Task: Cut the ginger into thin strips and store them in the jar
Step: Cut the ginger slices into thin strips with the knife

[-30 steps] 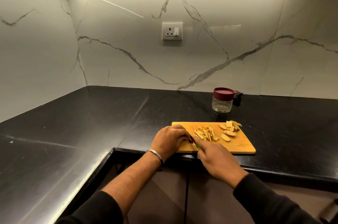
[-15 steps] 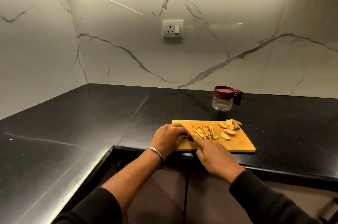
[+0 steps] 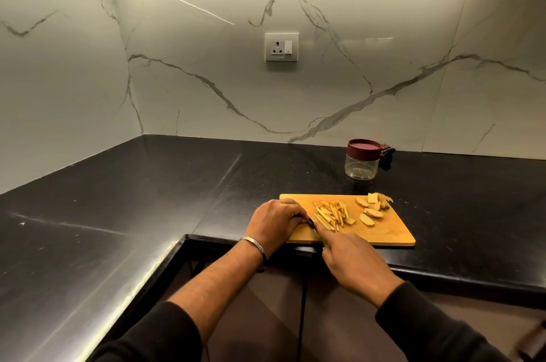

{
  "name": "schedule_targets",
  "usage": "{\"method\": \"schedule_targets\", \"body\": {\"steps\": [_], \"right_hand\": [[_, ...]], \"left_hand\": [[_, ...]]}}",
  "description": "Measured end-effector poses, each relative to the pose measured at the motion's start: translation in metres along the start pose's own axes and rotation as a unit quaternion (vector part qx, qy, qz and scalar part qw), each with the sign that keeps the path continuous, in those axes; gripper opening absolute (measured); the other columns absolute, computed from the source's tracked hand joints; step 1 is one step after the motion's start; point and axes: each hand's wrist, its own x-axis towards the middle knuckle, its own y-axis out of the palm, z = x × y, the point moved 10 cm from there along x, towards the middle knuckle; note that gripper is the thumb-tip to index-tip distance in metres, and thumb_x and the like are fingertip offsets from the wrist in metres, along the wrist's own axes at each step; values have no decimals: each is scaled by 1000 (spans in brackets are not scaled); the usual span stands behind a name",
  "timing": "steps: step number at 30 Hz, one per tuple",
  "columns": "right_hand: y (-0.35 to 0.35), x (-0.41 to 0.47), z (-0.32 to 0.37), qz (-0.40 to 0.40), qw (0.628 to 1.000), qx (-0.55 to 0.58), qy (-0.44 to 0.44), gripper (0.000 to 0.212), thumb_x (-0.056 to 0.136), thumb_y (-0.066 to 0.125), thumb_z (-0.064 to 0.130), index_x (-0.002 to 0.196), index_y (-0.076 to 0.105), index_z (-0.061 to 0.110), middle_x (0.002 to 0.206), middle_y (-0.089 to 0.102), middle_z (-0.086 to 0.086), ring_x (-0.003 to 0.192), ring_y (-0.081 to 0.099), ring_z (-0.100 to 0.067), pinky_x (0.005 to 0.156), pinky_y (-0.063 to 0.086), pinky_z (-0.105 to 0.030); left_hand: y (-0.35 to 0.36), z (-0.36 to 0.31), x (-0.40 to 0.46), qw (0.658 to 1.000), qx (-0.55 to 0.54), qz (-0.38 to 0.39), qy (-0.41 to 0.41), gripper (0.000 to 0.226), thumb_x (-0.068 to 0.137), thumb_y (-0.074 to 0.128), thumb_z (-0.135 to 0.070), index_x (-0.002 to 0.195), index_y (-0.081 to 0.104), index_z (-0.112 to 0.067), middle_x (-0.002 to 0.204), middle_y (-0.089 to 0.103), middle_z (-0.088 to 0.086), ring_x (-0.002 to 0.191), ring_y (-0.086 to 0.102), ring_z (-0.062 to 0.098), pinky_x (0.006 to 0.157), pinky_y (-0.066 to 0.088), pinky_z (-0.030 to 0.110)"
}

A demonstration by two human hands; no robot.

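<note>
Low and right of centre in the frame we see a wooden cutting board (image 3: 381, 231) lying on the black countertop (image 3: 147, 199), its near edge close to the counter's front lip; on its left half lies a loose heap of thin ginger strips (image 3: 331, 215), and toward its upper right corner a cluster of flat ginger slices (image 3: 373, 209) that are not yet cut into strips.

The left hand (image 3: 276, 221) rests at the board's left end with its fingers curled under, knuckles up; what they press on is hidden beneath them, so we cannot tell what, if anything, they hold. The right hand (image 3: 351, 261) comes in from the lower right, its forefinger stretched forward toward the strips and the other fingers curled round a knife (image 3: 311, 223) (only a short dark sliver of the blade shows, between the two hands, just beside the nearest strips); the handle is covered by the palm.

Above the board, toward the wall, stands the jar (image 3: 362, 163), clear with a maroon lid on it, well apart from the ginger; a small dark object (image 3: 386, 153) sits just behind it to the right, too dim for us to identify.

A silver bracelet (image 3: 254, 246) circles the left wrist; both forearms wear dark sleeves (image 3: 428, 329). On the marble wall (image 3: 206, 81), above centre, is a white socket plate (image 3: 281, 47).
</note>
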Motion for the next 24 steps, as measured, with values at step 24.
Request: {"method": "schedule_targets", "body": {"steps": [24], "right_hand": [[-4,-42,-21,-92,989,-113,38,64,108,33,33,157,-7,43,77,46,7,69,48,-7,62,39,-25]], "left_hand": [[0,-2,-1,1000,9,4,3,15,94,64,-32,104,73,-27,109,70,-6,91,68,13,78,59,30]]}}
